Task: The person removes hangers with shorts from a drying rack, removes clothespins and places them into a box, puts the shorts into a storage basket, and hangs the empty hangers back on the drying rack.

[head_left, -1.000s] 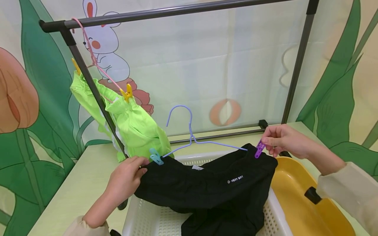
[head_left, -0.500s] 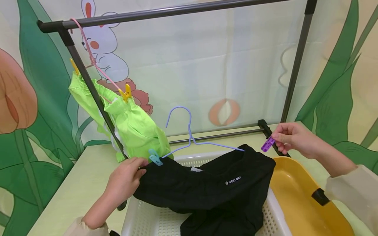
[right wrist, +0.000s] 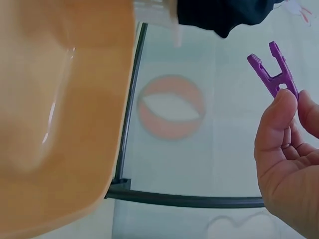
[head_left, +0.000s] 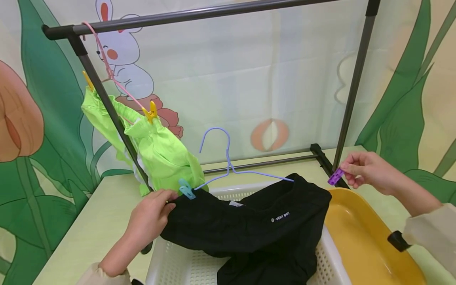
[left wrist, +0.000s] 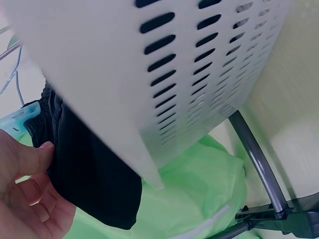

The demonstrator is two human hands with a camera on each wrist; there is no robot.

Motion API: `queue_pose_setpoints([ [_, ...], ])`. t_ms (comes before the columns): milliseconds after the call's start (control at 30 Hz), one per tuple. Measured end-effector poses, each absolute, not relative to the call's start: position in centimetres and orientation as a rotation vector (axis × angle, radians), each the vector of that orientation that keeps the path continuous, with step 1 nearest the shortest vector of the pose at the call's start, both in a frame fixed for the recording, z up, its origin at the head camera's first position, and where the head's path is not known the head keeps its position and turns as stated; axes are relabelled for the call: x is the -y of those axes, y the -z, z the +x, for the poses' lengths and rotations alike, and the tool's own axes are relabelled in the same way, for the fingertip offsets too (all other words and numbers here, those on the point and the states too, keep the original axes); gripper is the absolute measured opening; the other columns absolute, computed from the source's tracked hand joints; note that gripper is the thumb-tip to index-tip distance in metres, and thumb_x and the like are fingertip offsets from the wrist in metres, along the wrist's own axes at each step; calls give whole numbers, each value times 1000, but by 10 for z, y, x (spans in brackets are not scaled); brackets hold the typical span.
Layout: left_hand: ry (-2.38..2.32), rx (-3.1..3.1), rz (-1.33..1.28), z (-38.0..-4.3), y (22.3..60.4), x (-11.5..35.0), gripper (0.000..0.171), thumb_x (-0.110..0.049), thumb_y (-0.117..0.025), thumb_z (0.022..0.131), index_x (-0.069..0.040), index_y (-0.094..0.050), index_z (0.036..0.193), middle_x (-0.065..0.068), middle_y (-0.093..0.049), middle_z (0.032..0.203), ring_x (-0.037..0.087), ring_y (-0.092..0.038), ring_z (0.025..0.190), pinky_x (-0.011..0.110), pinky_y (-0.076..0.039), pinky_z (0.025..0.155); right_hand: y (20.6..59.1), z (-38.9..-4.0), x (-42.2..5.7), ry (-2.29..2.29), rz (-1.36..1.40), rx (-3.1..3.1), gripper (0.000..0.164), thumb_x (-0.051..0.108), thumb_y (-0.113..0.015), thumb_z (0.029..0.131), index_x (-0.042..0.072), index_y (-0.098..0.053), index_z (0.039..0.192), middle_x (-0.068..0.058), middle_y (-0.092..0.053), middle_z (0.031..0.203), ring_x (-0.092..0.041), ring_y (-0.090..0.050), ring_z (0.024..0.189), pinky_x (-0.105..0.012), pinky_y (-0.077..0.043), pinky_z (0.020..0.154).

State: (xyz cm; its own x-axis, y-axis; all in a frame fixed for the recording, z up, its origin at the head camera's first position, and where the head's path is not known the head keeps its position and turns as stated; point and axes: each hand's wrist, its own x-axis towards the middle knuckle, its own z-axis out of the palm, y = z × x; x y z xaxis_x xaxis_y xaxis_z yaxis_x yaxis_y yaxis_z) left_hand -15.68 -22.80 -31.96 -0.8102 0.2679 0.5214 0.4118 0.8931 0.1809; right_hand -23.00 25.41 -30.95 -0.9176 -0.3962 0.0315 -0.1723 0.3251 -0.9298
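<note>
Black shorts [head_left: 249, 229] with white lettering hang on a lilac wire hanger [head_left: 246, 171] over a white basket. A light-blue clothespin [head_left: 187, 189] clips their left waistband corner to the hanger. My left hand [head_left: 151, 215] pinches that corner between thumb and fingers; the left wrist view shows the thumb on the black cloth [left wrist: 89, 169]. Out to the right, apart from the shorts, my right hand [head_left: 370, 174] pinches a purple clothespin [head_left: 336, 176]. In the right wrist view the clothespin's [right wrist: 279, 74] jaws are spread, with nothing between them.
The white perforated basket [head_left: 333, 253] stands below the shorts, a yellow tub [head_left: 370, 237] to its right. A dark metal rack [head_left: 199, 14] spans the table; lime-green pants [head_left: 167, 154] hang at its left on a pink hanger [head_left: 107, 59] with yellow clothespins [head_left: 151, 113].
My right hand has drawn the purple clothespin off the shorts' right waistband corner and moved it away to the right. My left hand stays on the left corner.
</note>
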Motion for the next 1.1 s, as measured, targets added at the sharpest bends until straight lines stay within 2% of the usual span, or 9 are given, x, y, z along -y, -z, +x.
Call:
queue_pose_setpoints([
  [300,389,2495,-506,-157,322,229,17,0,-67,73,-10,-61,85,0,-61,81,19,-57,78,34,-47,62,318,-233,-262,1552,-534,-2328,10,13,-47,92,5,-50,87,1,-54,67,-13,-52,57,-28,-50,55],
  [667,348,2434,-537,-156,325,231,18,0,-68,72,-11,-62,85,-2,-60,79,16,-56,74,32,-46,59,329,-233,-259,1320,-451,-2343,26,21,-54,88,-4,-49,91,-3,-60,74,-17,-55,64,-32,-51,59],
  [867,346,2440,-535,-156,326,231,18,-1,-68,72,-11,-62,85,-2,-60,79,16,-56,75,32,-46,60,338,-234,-256,1215,-421,-2322,31,25,-58,85,-4,-49,92,-10,-62,81,-19,-55,67,-32,-51,59],
  [1100,344,2445,-546,-156,325,231,18,0,-69,72,-11,-61,84,-2,-59,78,15,-56,74,31,-46,60,349,-238,-247,1091,-350,-2319,29,26,-63,80,1,-50,85,-7,-63,77,-19,-56,67,-31,-51,58],
])
